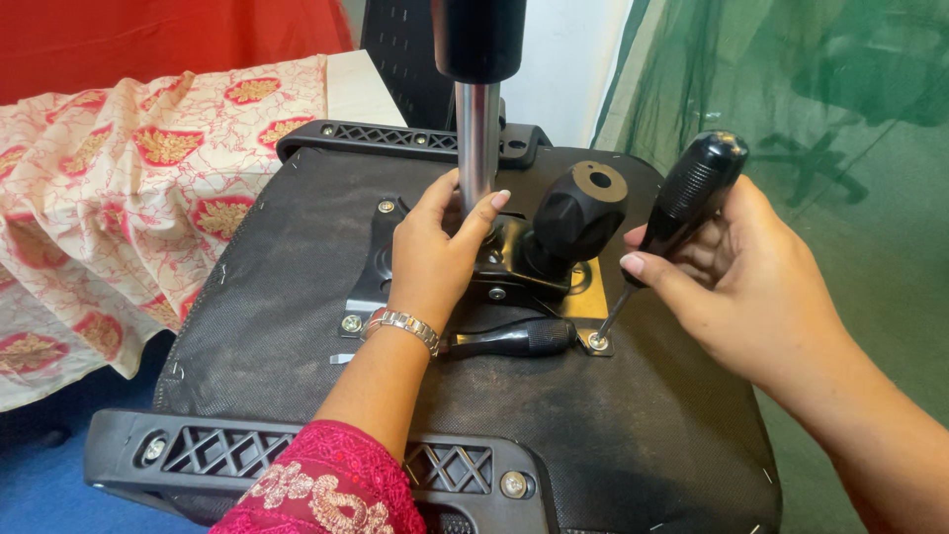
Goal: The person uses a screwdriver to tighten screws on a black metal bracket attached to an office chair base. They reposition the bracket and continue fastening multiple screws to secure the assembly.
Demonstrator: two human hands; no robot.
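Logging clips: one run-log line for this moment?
left hand: grips metal column | right hand: screwdriver on screw | upturned chair seat

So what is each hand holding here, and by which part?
Right hand grips the screwdriver by its black handle; left hand grips the chair's metal column near its base.

To your left a cream cloth with red and gold motifs (pixel 119 188) drapes downward, with a plain red fabric (pixel 148 40) behind it. On your right hangs green netting (pixel 791 89) (see-through, folded in places), and blue floor (pixel 40 494) shows below.
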